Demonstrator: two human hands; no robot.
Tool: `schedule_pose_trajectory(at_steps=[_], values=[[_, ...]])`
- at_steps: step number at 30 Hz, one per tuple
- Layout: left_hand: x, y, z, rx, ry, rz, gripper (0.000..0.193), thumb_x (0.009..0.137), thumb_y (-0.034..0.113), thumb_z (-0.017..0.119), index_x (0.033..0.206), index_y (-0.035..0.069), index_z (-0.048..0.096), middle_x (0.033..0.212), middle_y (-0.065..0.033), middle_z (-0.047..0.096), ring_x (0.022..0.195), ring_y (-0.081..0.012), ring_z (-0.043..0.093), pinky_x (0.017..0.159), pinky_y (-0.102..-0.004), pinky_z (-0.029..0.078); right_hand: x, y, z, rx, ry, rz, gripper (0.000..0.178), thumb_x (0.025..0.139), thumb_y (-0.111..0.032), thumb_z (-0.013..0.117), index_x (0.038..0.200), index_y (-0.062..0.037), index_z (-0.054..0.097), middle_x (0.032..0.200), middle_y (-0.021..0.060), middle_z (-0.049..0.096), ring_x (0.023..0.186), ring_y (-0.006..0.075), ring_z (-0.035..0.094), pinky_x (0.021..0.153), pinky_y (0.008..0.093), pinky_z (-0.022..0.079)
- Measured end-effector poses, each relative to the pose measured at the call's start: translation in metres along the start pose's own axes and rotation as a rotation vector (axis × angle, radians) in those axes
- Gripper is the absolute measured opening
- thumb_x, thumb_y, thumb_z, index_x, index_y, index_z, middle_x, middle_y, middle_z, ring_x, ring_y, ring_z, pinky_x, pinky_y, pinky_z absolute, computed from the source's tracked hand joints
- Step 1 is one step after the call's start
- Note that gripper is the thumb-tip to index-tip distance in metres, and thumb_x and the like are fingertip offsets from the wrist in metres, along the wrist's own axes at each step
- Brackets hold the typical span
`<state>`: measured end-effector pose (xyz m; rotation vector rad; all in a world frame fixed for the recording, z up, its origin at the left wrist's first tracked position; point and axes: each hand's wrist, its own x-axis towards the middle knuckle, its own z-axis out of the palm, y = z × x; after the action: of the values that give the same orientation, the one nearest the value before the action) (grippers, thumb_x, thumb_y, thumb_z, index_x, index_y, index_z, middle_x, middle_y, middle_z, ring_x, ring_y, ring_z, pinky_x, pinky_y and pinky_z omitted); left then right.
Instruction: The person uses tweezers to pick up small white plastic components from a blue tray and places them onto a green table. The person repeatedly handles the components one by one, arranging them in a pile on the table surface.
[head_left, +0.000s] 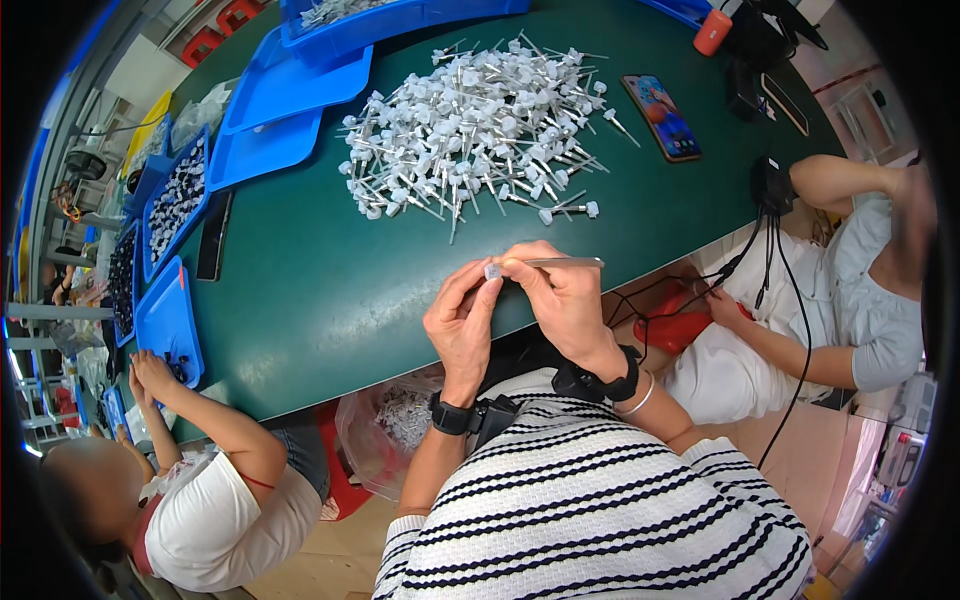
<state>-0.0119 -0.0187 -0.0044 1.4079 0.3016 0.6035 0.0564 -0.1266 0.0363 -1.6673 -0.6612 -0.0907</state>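
Close to the table's near edge, my left hand (462, 318) pinches a small white plastic part (492, 271) between thumb and fingertips. My right hand (562, 302) is closed round slim metal tweezers (568, 262), whose blunt end sticks out to the right. The tips are hidden by the right fingers, which meet the left ones at the part. Beyond my hands lies a large heap of white plastic pieces with thin metal stems (470, 130). A few such pieces lie loose at its right side.
Blue trays (265, 150) overlap at the far left, near bins of small dark parts (178, 205). One phone (660, 117) lies right of the heap, another (214, 236) at the left. Co-workers sit on both sides. Black cables (775, 235) hang at the right. A plastic bag (365, 435) stands below the edge.
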Motion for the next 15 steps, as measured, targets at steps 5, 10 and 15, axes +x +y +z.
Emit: schedule_pose_trajectory(at_steps=[5,10,15], values=[[0.002,0.000,0.000,-0.037,-0.004,-0.030,0.024,0.083,-0.003,0.065,0.107,-0.004,0.064,0.110,-0.0119,0.063,0.095,-0.0145,0.061,0.082,-0.0246,0.052,-0.003,0.004,0.003,0.081,0.057,0.046,0.012,0.089,-0.006,0.061,0.085,0.0045,0.065,0.079,0.0087,0.067,0.059,0.0142,0.059,0.053,0.0258,0.045],[0.000,-0.004,-0.002,-0.122,0.007,-0.115,0.025,0.084,-0.004,0.065,0.108,-0.005,0.062,0.106,-0.0114,0.064,0.093,-0.0142,0.062,0.083,-0.0245,0.051,-0.010,0.008,0.009,0.179,0.134,0.091,0.013,0.089,-0.007,0.061,0.086,0.0052,0.065,0.079,0.0083,0.067,0.060,0.0146,0.060,0.053,0.0256,0.045],[0.000,-0.003,-0.002,-0.131,0.012,-0.114,0.025,0.084,-0.003,0.065,0.108,-0.006,0.061,0.104,-0.0123,0.065,0.093,-0.0149,0.063,0.083,-0.0250,0.051,-0.007,0.009,0.009,0.100,0.119,0.000,0.010,0.088,-0.006,0.061,0.087,0.0044,0.064,0.079,0.0084,0.066,0.059,0.0175,0.060,0.054,0.0256,0.046]])
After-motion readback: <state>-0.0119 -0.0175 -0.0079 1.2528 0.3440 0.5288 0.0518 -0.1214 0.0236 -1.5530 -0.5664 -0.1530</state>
